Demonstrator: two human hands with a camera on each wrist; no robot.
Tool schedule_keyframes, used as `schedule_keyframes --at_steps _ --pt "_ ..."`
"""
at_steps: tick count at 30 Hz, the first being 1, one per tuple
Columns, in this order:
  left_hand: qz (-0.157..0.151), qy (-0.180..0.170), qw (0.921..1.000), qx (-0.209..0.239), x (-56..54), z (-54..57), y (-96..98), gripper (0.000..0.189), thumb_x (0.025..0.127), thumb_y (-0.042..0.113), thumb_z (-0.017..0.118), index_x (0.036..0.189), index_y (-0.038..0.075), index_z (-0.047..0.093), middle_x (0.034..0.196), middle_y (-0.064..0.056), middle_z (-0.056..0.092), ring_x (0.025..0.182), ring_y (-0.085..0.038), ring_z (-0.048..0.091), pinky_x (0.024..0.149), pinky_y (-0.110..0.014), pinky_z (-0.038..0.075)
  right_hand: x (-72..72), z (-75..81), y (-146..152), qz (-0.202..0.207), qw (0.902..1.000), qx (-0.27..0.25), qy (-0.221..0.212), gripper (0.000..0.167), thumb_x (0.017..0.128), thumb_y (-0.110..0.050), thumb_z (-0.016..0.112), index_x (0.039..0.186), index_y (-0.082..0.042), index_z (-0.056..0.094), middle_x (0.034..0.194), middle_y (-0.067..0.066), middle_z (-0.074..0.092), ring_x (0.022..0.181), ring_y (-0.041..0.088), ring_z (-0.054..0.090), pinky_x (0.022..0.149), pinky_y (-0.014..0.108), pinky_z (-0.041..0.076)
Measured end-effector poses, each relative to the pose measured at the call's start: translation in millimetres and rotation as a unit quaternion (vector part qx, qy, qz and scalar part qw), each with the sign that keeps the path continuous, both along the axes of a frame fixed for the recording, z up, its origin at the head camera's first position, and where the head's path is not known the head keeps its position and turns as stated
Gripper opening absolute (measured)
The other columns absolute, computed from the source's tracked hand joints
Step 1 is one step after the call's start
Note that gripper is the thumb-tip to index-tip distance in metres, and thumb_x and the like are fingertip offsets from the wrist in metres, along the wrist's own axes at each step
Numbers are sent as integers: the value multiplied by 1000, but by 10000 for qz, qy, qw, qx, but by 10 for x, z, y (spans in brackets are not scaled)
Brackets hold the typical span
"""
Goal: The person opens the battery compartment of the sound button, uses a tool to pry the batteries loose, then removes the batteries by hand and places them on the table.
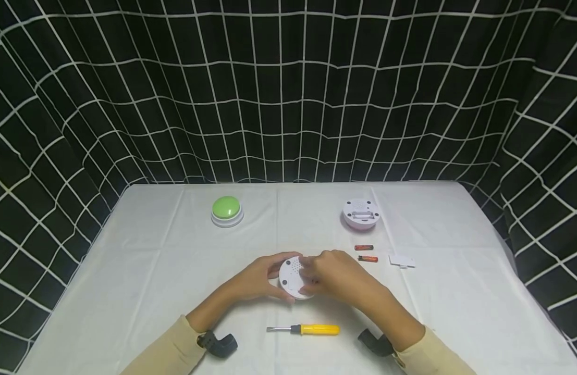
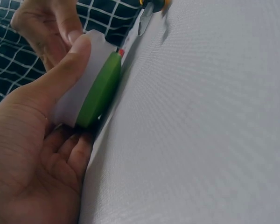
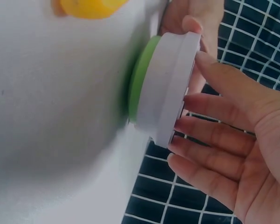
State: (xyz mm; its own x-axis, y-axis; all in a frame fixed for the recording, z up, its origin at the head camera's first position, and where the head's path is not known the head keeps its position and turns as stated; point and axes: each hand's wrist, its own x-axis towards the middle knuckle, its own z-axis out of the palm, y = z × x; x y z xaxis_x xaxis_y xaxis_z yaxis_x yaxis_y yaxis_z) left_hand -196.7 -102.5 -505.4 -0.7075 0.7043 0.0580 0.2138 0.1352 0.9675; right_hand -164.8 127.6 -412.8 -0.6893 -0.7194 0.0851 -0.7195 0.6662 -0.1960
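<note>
A round push button [image 1: 290,277] with a white base is held upside down over the table, its green dome [image 2: 101,91] facing the cloth. My left hand [image 1: 256,280] grips the base from the side, thumb on one edge and fingers round the other. My right hand [image 1: 337,273] is across the button's underside. In the right wrist view, the thumb and fingertips of that hand [image 3: 256,135] touch the flat white underside [image 3: 183,88], with the fingers stretched out. These fingers cover part of the underside in the head view.
A yellow-handled screwdriver [image 1: 318,329] lies in front of the hands. To the right are two red batteries [image 1: 364,248], a white cover [image 1: 402,261] and an overturned pink-and-white button [image 1: 360,214] with its battery compartment exposed. Another green button [image 1: 226,208] stands upright at the back left.
</note>
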Motion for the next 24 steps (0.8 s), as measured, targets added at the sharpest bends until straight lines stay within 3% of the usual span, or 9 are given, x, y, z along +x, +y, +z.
schedule_keyframes --at_steps 5,24 --pt "41 27 9999 -107 10 12 -5 94 73 12 92 154 16 44 152 1 51 137 -12 50 112 -26 43 38 3 -6 38 9999 -46 136 30 81 -24 86 74 -18 58 56 -12 42 52 5 36 48 21 34" --pt "61 -7 9999 -156 5 28 -2 92 76 14 91 154 14 43 152 -1 51 138 -14 49 113 -25 41 75 18 -24 274 9996 -29 -29 28 79 -9 84 75 -16 57 57 -10 45 52 6 39 47 18 35"
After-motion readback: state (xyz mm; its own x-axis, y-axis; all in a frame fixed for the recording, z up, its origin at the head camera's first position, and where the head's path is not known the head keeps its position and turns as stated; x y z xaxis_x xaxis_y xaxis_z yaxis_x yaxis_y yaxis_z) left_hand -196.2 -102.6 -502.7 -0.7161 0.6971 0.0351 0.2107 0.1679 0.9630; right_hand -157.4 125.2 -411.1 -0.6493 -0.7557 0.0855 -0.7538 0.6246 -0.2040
